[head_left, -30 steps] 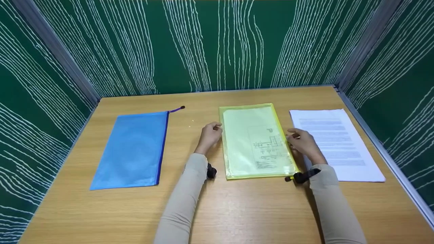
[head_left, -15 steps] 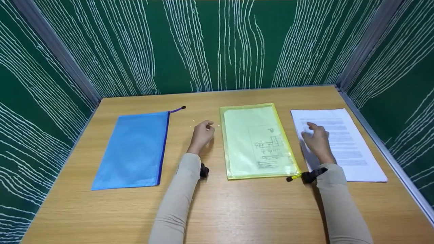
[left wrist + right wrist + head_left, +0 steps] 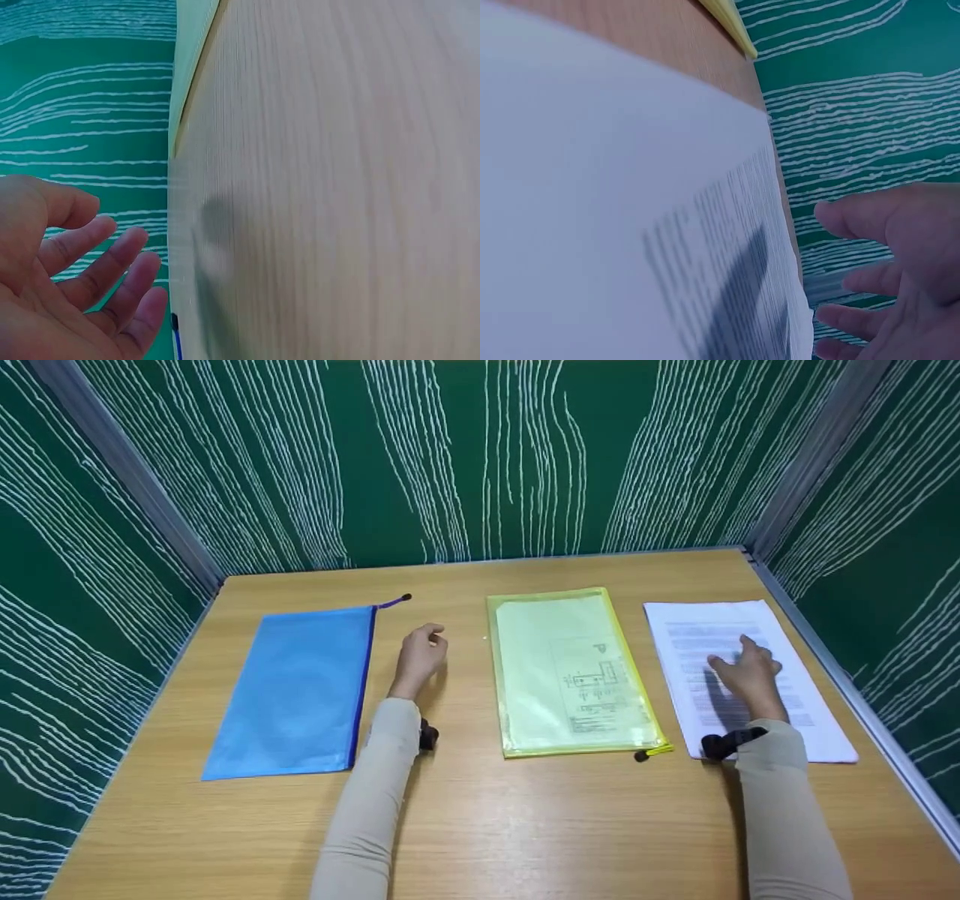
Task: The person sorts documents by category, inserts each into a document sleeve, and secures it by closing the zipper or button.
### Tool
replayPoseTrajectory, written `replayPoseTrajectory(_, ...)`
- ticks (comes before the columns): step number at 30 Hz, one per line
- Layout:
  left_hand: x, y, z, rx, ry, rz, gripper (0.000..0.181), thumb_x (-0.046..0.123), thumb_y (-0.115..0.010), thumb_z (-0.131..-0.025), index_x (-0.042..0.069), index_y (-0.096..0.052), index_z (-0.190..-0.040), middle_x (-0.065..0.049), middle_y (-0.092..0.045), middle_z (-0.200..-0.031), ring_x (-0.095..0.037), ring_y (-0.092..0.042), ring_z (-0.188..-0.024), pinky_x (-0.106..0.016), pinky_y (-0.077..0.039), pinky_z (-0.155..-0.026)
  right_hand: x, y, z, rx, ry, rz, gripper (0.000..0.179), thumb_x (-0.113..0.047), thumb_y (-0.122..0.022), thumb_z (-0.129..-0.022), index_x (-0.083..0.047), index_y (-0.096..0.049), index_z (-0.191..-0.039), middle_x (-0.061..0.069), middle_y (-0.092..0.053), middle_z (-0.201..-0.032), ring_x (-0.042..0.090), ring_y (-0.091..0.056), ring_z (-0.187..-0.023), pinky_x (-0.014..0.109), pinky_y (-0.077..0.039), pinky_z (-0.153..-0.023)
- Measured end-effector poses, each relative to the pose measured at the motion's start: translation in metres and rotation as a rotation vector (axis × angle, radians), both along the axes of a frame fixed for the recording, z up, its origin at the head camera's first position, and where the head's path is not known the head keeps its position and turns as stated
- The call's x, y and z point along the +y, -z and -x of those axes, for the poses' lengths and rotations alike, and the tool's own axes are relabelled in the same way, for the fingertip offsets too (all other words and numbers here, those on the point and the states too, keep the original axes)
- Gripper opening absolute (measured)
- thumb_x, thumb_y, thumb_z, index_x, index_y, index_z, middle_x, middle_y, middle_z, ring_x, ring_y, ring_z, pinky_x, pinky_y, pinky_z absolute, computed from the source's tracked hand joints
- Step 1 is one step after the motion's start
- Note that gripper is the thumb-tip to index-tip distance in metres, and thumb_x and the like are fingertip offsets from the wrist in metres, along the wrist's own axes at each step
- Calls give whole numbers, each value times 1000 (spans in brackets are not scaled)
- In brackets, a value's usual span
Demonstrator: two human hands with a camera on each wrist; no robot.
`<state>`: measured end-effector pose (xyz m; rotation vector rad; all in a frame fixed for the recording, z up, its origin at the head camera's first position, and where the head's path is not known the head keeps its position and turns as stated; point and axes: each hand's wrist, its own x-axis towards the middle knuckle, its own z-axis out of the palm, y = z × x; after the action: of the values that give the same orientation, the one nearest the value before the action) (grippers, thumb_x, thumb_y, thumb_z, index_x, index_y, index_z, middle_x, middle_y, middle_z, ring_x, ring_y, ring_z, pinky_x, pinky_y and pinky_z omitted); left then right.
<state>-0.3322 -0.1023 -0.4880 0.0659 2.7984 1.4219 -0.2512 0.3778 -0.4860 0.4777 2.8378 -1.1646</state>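
My right hand (image 3: 754, 679) hovers over a stack of printed paper (image 3: 697, 637) at the table's right, its shadow falling on the text. In the right wrist view its fingers (image 3: 859, 217) are spread and hold nothing. My left hand (image 3: 418, 660) is above the wood between two zip folders, with relaxed fingers (image 3: 112, 270) and nothing in them. A yellow zip folder (image 3: 562, 675) lies flat in the middle, a sheet with a line drawing showing through it. To the left lies a blue zip folder (image 3: 296, 697), its zip edge nearest my left hand.
The wooden table (image 3: 525, 825) meets green walls (image 3: 510, 457) with white wavy lines at the back and sides. A purple zip pull (image 3: 394, 601) sticks out from the blue folder's far corner. The yellow folder's pull (image 3: 652, 753) lies at its near right corner.
Both hands have left the yellow folder's sides. The left has moved left toward the blue folder; the right has moved right over the paper stack, its fingers spreading. The folders stay put.
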Motion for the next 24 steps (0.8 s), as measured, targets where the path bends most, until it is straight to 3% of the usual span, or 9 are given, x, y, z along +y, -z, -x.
replayPoseTrajectory(4,-14,-4,0,-19,-26,5,38,14,-49,-97,3,-56,-132,-14,-63,-115,-24,-61,-91,-34,-51,-72,12,1,-2,-8,17,-17,78,-31,-45,-98,14,-3,-147,47,-8,-144,58,-13,-129,68,-26,-104)
replayPoseTrajectory(14,-47,-7,3,13,-90,79,40,10,-53,-94,-3,-55,-131,-23,-57,-124,-34,-56,-112,-43,-49,-91,40,5,-7,-84,133,-44,78,-31,-45,-98,9,-1,-149,42,-6,-147,54,-12,-132,67,-26,-106)
replayPoseTrajectory(21,-67,-4,-2,-31,-170,124,43,15,-54,-93,2,-54,-134,-22,-51,-129,-35,-53,-106,-42,-48,-83,53,6,-12,-174,162,-39,88,-32,-52,-95,6,6,-149,40,5,-150,56,-4,-134,70,-15,-108)
replayPoseTrajectory(24,-74,-2,-4,-69,-194,142,44,16,-52,-93,4,-53,-136,-21,-48,-132,-37,-46,-115,-45,-45,-88,56,7,-13,-200,163,-34,93,-30,-56,-93,7,8,-149,40,9,-150,57,-1,-133,71,-11,-108)
